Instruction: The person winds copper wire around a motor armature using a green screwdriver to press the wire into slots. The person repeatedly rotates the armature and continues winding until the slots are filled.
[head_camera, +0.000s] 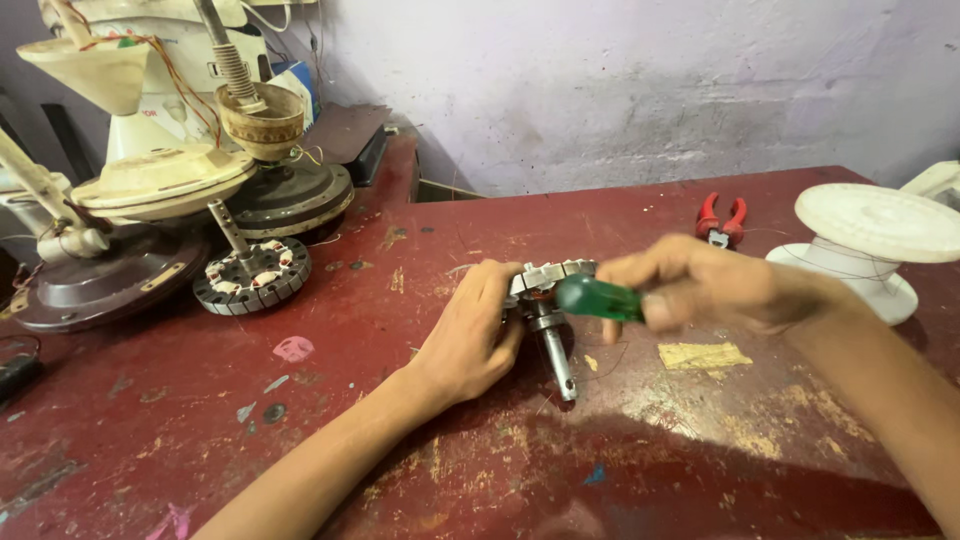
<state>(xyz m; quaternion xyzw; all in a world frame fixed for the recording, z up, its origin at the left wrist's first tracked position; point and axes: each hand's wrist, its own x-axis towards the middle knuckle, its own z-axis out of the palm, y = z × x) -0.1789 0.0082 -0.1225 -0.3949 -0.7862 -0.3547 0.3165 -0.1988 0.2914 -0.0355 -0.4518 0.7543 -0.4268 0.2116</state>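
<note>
At the middle of a worn, dark-red painted workbench (300, 460), a person's left hand (470, 340) closes around the rim of a round grey metal fan-motor stator (545, 280) tipped on its edge, its steel shaft (557, 358) pointing toward the near edge. The right hand (700, 290), blurred in motion, is clamped in a fist on a green translucent-handled tool (598, 298) (probably a screwdriver) aimed at the stator's core.

A second stator with copper windings (252, 277) lies toward the left edge, beside a cluster of cream and brown ceiling-fan housings (165, 180) at the far left corner. Red-handled pliers (720, 220) rest near the far edge, and a white plastic spool (870, 245) stands at the right edge.

The stator looks unsteady on its rim; a slip of the tool could drive its tip into the left fingers or nick the windings, in this judgement.

The tool's tip is hidden behind the handle and hand, motion blur smears the right fingers, and the spool is cut off by the frame.
</note>
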